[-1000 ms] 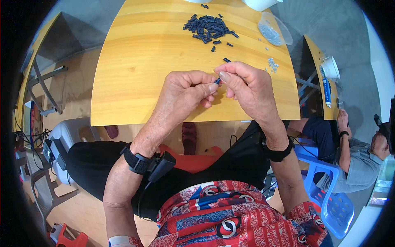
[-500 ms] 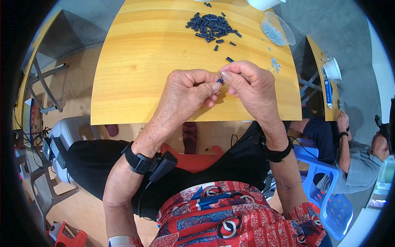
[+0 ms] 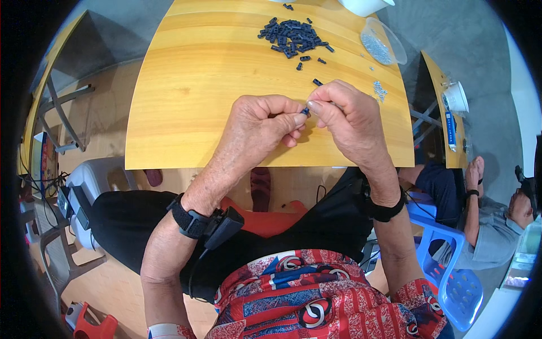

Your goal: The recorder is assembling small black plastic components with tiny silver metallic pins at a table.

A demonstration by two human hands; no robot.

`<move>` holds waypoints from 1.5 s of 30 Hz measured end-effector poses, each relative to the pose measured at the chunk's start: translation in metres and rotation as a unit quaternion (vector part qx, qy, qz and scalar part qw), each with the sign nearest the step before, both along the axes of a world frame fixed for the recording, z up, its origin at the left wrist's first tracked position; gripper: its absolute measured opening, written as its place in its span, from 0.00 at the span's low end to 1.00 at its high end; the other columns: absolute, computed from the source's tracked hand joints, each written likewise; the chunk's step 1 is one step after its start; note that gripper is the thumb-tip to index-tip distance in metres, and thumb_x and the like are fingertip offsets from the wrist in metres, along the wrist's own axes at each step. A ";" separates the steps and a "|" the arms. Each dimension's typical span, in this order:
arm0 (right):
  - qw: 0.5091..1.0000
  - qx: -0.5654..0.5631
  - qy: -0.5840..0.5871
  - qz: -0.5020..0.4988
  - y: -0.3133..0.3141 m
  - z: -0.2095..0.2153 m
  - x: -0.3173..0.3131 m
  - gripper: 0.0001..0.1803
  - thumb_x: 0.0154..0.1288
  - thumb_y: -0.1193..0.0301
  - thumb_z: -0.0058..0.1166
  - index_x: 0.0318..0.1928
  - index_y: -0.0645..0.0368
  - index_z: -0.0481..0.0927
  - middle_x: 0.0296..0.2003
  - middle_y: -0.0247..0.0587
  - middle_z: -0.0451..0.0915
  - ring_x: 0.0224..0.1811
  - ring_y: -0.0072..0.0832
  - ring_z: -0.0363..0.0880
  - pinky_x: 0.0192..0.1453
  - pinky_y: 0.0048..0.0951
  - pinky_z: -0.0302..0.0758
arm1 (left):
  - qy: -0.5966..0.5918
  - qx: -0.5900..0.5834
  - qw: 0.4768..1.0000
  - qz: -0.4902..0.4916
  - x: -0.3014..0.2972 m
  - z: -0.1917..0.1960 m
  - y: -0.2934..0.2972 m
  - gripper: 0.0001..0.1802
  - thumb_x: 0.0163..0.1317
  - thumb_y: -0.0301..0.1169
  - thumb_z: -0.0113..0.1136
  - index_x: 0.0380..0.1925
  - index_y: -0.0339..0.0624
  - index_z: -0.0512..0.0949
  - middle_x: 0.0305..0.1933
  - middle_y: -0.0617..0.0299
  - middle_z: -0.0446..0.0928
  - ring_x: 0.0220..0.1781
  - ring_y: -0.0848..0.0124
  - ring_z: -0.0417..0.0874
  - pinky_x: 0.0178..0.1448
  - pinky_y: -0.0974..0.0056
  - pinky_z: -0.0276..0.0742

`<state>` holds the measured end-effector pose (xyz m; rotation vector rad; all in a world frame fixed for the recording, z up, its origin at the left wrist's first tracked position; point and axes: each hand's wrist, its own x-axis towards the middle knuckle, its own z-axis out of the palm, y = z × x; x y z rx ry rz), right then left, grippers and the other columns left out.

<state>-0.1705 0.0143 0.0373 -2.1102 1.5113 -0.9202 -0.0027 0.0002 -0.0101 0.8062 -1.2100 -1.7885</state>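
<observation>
Over the table's near part, my left hand [image 3: 261, 121] pinches a small dark plastic piece [image 3: 305, 111] between thumb and forefinger. My right hand [image 3: 351, 116] meets it there, its thumb and forefinger closed at the upper end of the piece. Whatever sits in those right fingertips is too small to make out. Just beyond the right hand lies a loose black plastic piece [image 3: 317, 82]. Farther off is a heap of similar black pieces [image 3: 293, 37], with a few strays around it. A little cluster of silvery screws [image 3: 380, 91] rests right of my right hand.
A clear plastic tub [image 3: 402, 52] of small metal parts stands at the table's right edge, near a white container [image 3: 370, 4]. Right of the wooden table [image 3: 186, 113], a seated person [image 3: 488, 220] is beside another table and a blue plastic chair [image 3: 451, 277].
My right hand has shifted slightly right, its fingertips still at the dark piece. My left hand keeps its pinch. The other person's hands have come together.
</observation>
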 end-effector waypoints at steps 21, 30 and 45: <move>0.998 0.033 -0.050 -0.014 0.004 0.001 0.000 0.06 0.61 0.74 0.56 0.35 0.65 0.79 0.28 0.42 0.78 0.26 0.27 0.78 0.30 0.25 0.74 | 0.020 0.017 0.999 0.021 -0.002 0.001 0.000 0.06 0.62 0.23 0.57 0.31 0.31 0.80 0.24 0.63 0.79 0.23 0.80 0.76 0.28 0.75 0.75; 0.994 -0.110 0.025 0.007 0.011 -0.001 0.000 0.10 0.56 0.75 0.58 0.40 0.62 0.77 0.32 0.45 0.79 0.33 0.38 0.81 0.36 0.30 0.77 | 0.006 0.008 0.999 0.034 -0.003 0.000 0.000 0.05 0.61 0.23 0.58 0.30 0.31 0.81 0.23 0.63 0.79 0.22 0.80 0.77 0.27 0.75 0.74; 0.960 -0.129 0.244 0.036 0.020 0.016 0.007 0.23 0.48 0.64 0.65 0.43 0.61 0.73 0.38 0.43 0.74 0.39 0.40 0.78 0.38 0.34 0.76 | -0.011 0.010 0.999 0.047 -0.005 0.004 0.002 0.05 0.60 0.23 0.58 0.31 0.32 0.82 0.25 0.61 0.80 0.24 0.79 0.77 0.29 0.75 0.75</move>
